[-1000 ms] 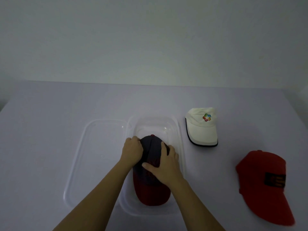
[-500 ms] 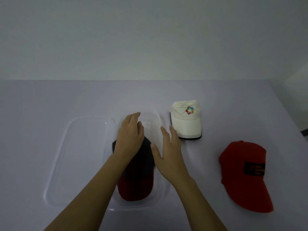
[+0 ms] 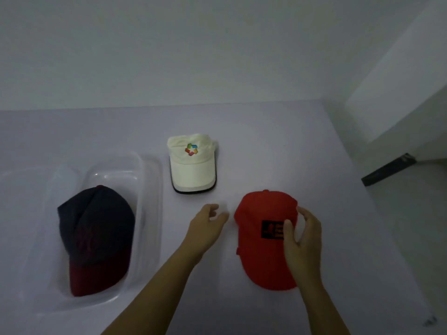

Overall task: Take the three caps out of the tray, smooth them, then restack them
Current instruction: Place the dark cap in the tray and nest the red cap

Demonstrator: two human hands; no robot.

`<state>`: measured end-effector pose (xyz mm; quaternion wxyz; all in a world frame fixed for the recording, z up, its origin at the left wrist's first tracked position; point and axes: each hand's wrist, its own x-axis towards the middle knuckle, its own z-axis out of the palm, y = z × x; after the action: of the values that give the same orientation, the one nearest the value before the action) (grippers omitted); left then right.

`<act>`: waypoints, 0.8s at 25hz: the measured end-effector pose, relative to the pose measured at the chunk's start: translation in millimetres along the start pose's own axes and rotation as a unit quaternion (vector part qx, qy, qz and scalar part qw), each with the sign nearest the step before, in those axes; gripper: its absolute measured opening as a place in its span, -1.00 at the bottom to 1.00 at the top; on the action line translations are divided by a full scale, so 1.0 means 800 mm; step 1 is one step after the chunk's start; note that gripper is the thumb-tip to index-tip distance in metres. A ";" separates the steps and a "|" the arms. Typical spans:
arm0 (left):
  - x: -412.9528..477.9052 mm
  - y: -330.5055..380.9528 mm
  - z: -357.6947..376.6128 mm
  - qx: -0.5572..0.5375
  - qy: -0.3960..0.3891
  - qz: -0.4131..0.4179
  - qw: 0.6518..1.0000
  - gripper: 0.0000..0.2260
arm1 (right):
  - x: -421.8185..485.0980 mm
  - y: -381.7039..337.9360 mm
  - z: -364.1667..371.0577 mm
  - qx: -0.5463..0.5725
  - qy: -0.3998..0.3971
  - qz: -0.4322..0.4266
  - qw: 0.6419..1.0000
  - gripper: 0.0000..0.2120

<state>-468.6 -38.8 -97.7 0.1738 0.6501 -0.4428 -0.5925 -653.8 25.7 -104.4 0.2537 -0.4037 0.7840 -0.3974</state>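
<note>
The navy cap (image 3: 96, 228) with a dark red brim lies inside the clear plastic tray (image 3: 152, 180) at the left. On the table beyond the tray sits the white cap (image 3: 193, 165) with a coloured logo, brim toward me. The red cap (image 3: 261, 240) with a black patch lies on the table at the right. My right hand (image 3: 302, 235) grips its crown, thumb on the patch and fingers curled over the right side. My left hand (image 3: 208, 226) hovers just left of the red cap, fingers apart, holding nothing.
The tray's clear lid (image 3: 21, 189) lies flat to the left of the tray. The table's right edge (image 3: 377, 213) runs close past the red cap. A dark bar (image 3: 387, 169) shows on the floor beyond it.
Both hands left the navy cap in the tray and moved right. My right hand has taken hold of the red cap; my left hand has come up beside it. The view turned right.
</note>
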 end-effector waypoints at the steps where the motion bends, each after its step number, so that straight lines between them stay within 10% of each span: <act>1: 0.003 -0.002 0.019 -0.040 -0.029 -0.054 0.997 -0.44 | 0.011 0.022 -0.021 0.012 -0.023 0.065 0.998 -0.53; 7: 0.015 -0.005 0.092 -0.130 -0.055 -0.079 0.987 -0.37 | 0.043 0.073 -0.050 0.049 -0.222 0.151 0.962 -0.36; 20: 0.010 -0.009 0.093 -0.164 -0.094 -0.064 0.980 -0.51 | 0.047 0.082 -0.031 0.231 -0.270 0.193 0.914 -0.21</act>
<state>-535.3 -19.3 -125.6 0.1968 0.5812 -0.3112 -0.7257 -720.3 28.3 -147.5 0.6139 -0.2668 0.6344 -0.3866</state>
